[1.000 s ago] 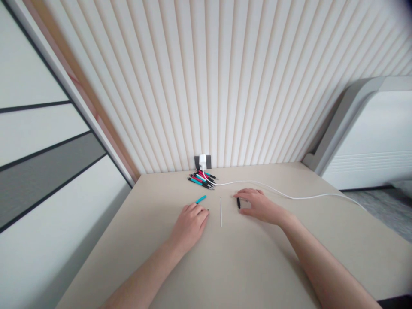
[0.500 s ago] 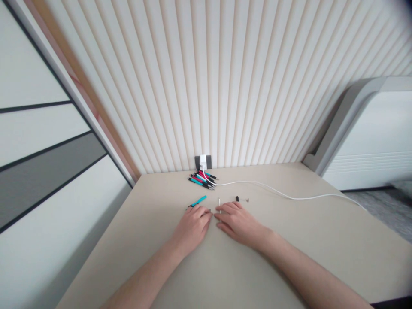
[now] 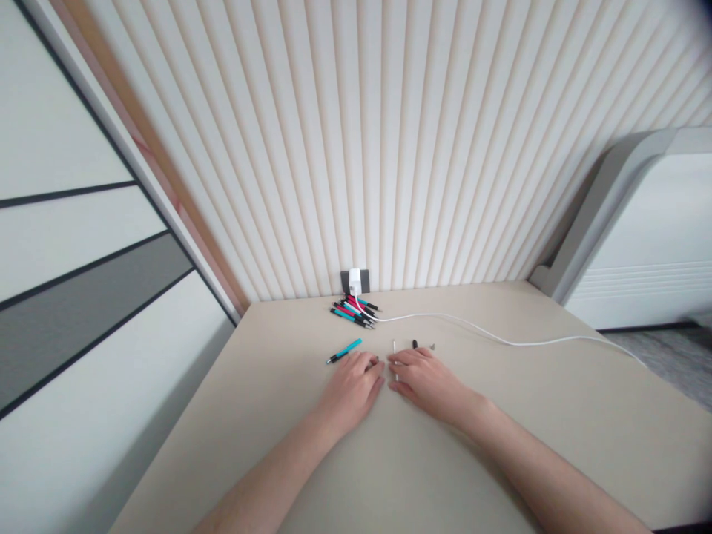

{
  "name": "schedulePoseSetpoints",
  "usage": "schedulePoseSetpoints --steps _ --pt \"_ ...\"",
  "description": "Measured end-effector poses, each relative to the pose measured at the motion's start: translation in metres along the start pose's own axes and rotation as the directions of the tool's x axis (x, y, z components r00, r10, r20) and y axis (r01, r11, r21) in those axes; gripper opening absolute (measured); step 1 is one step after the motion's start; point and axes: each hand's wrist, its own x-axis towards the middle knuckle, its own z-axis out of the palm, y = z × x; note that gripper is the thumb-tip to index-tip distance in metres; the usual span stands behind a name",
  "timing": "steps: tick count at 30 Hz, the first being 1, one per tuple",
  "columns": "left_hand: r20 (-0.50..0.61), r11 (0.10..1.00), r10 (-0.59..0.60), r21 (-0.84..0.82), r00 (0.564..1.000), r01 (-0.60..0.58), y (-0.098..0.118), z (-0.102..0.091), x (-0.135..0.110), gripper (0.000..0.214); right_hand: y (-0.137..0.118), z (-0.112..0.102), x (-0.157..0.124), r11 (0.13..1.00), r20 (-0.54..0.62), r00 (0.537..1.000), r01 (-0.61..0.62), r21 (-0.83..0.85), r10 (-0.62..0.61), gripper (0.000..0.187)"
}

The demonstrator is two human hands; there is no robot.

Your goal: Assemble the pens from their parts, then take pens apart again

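Over the middle of the tan table, my left hand (image 3: 351,383) pinches a small dark metallic piece (image 3: 374,361) between thumb and fingers; the piece is mostly covered. Just right of it lies my right hand (image 3: 423,375), fingers bent over a thin white rod (image 3: 394,345) whose far end sticks out beyond them. Between index finger and thumb a short bit of the rod shows. A teal and black pen (image 3: 345,350) lies beyond my left hand. Past the right knuckles are a short black piece (image 3: 414,343) and a tiny metallic piece (image 3: 432,347).
Several red, teal and black pens (image 3: 354,311) lie in a pile near the wall. A white charger (image 3: 354,279) sits in a dark socket (image 3: 365,280), its white cable (image 3: 445,316) crossing the table to the right. The ribbed wall (image 3: 356,148) bounds the back.
Both hands have shifted a little to the right, and the white rod has moved right with my right hand. The teal pen's near end is now uncovered. The view has swung slightly.
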Motion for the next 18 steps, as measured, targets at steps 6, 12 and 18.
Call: schedulePoseSetpoints --steps 6,12,18 --pt "-0.007 1.000 -0.015 0.019 1.000 0.015 -0.001 -0.003 0.002 0.028 0.002 -0.002 0.000 1.000 0.004 1.000 0.015 0.014 -0.015 0.023" --pt "-0.088 0.965 -0.212 0.137 0.973 0.223 -0.031 -0.010 -0.006 0.030 0.004 -0.001 -0.002 0.999 -0.011 0.999 0.040 0.012 -0.040 0.023" --pt "-0.063 0.945 -0.282 0.155 0.957 0.289 -0.050 -0.008 -0.012 0.025 0.005 -0.004 -0.004 0.996 -0.115 0.990 0.086 0.004 -0.085 0.024"
